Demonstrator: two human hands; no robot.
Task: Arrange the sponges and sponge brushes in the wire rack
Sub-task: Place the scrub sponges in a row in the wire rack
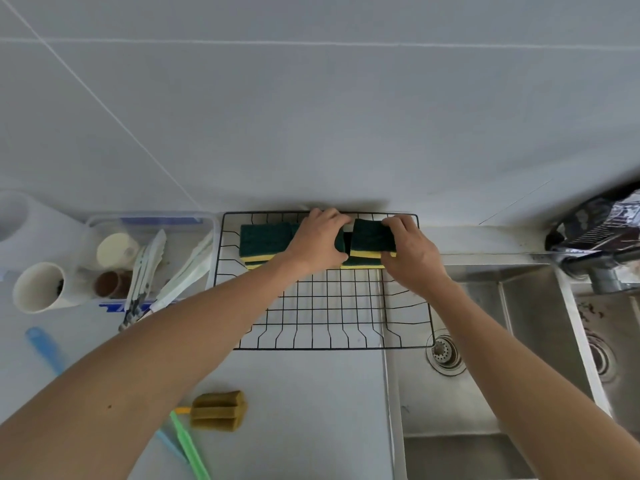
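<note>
Both hands are up at the far edge of the wire rack (322,306), working the row of sponges along its back wall. The right hand (412,254) has its fingers curled over the top of the right-hand sponge (370,237), green scourer up, yellow foam showing along its near edge, and it looks clamped on that sponge from above. The left hand (318,242) lies across the middle of the row, palm down, fingers bent over the far side of the sponges there; whether it is gripping one or only steadying the stack, I cannot tell. Further left, the left sponge stack (265,239) sits free, two layers showing, long axis running left to right along the back of the rack. There is a narrow gap between the right sponge and what the left hand covers, and that gap is the thing to watch: closing it means sliding the right sponge leftward, along the row's own long axis. Still out on the counter, near and left, lies the sponge brush (218,408), olive foam head pointing right, green handle (188,445) trailing off toward the near edge. It lies well apart from both hands, on the left arm's side, so I judge the left hand is the natural one to fetch it. The near part of the rack is still bare.
</note>
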